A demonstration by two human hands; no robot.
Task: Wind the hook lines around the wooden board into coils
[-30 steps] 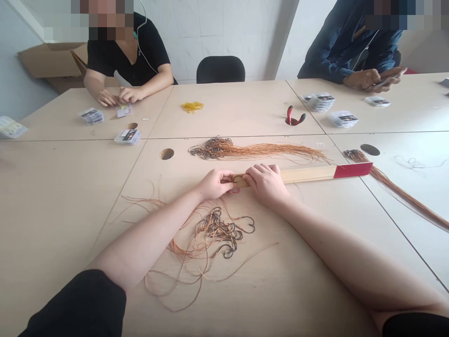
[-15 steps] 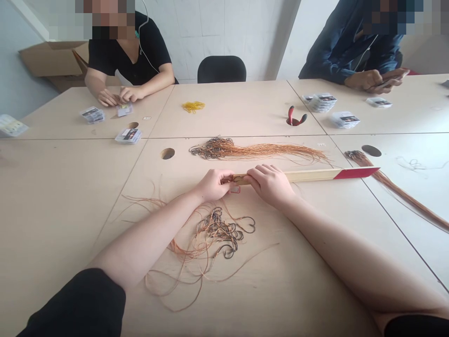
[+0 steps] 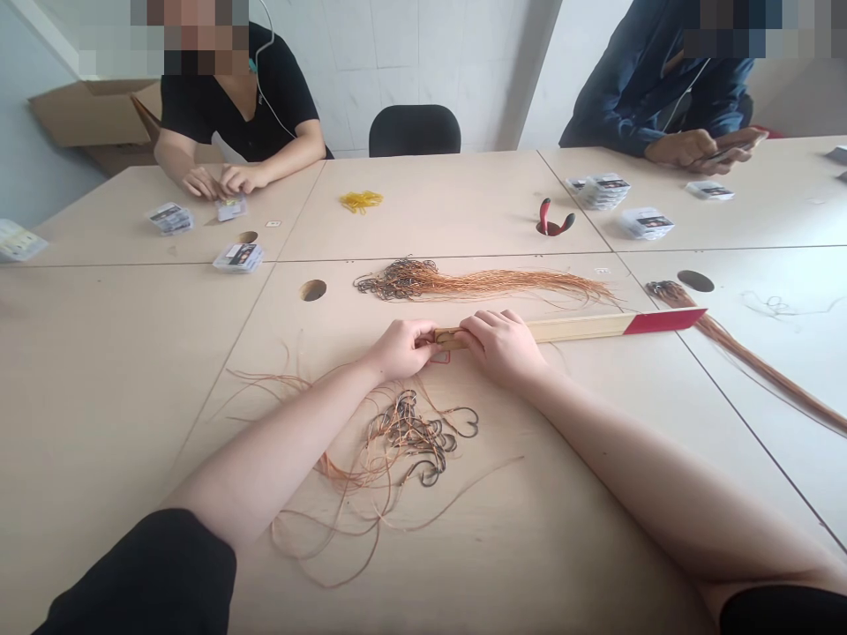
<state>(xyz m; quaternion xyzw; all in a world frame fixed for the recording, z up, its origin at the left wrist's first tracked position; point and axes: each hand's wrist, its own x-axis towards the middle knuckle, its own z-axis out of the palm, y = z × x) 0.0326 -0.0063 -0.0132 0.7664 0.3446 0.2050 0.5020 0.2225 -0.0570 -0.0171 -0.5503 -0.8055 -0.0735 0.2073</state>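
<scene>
A long, narrow wooden strip with a red right end lies across the table in front of me. My left hand pinches its left end between thumb and fingers. My right hand is closed over the strip just to the right, fingers on top. A small dark curved piece, perhaps a hook, shows on the strip between my hands. Nearer me lies a loose heap of fishing hooks tied to tangled orange-brown lines. Beyond the strip is a bundle of hooks with lines laid out to the right.
Another hook bundle trails off at the right. Farther back are red-handled pliers in a table hole, yellow bands and clear plastic boxes. Two people sit opposite: one handles a small box, the other holds a phone.
The whole view has shifted slightly. Both my hands keep their places on the strip, with little visible movement.
</scene>
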